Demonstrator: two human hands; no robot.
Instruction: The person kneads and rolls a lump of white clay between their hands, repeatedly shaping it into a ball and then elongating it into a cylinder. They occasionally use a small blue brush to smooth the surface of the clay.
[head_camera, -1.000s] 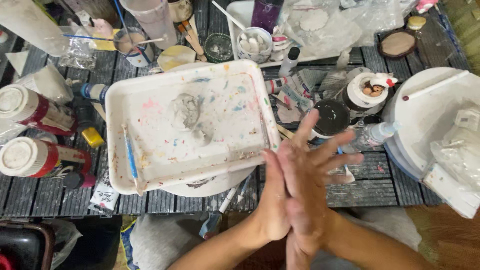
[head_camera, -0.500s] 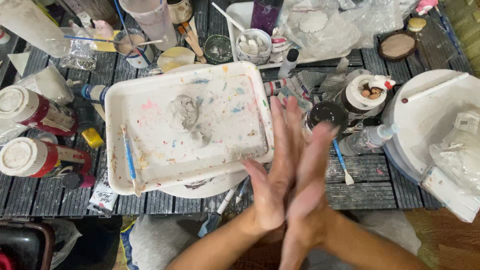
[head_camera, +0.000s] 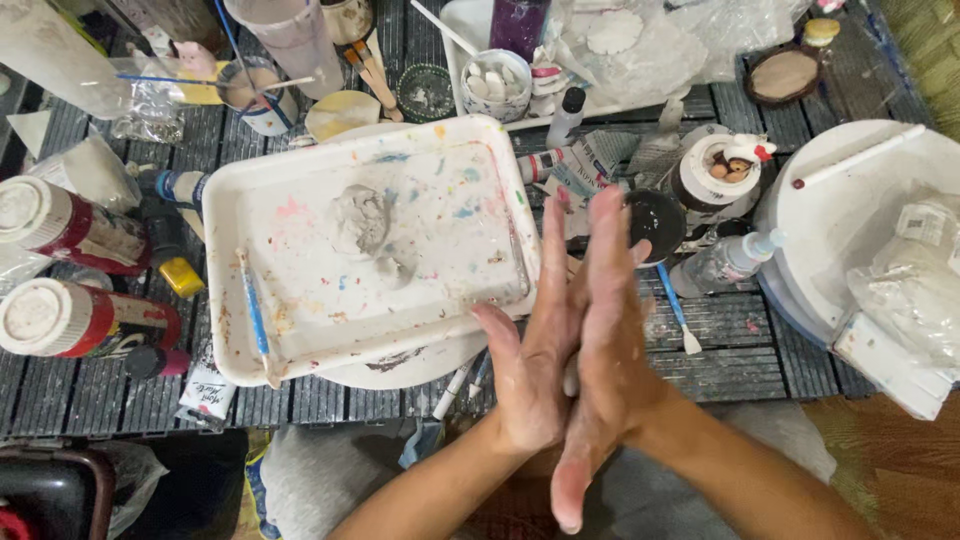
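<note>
My left hand (head_camera: 525, 350) and my right hand (head_camera: 612, 320) are pressed flat together, palm to palm, fingers pointing up and dusted white. A small pale bit of clay (head_camera: 570, 376) shows between the palms. They hover at the near right corner of a white, paint-speckled tray (head_camera: 232, 200). In the tray's middle lies a grey clay lump (head_camera: 360, 220). A blue-handled tool (head_camera: 254, 312) rests along the tray's left side.
Two red-labelled paint bottles (head_camera: 60, 225) lie at the left. A black jar (head_camera: 657, 222), a small spray bottle (head_camera: 728, 262) and a blue brush (head_camera: 676, 312) sit right of the hands. A white round board (head_camera: 850, 215) with a plastic bag (head_camera: 912, 292) fills the right. Cups and brushes crowd the back.
The palms have slid against each other: spread fingers a second ago, now straight and aligned, with both hands a little higher and nearer the tray's corner.
</note>
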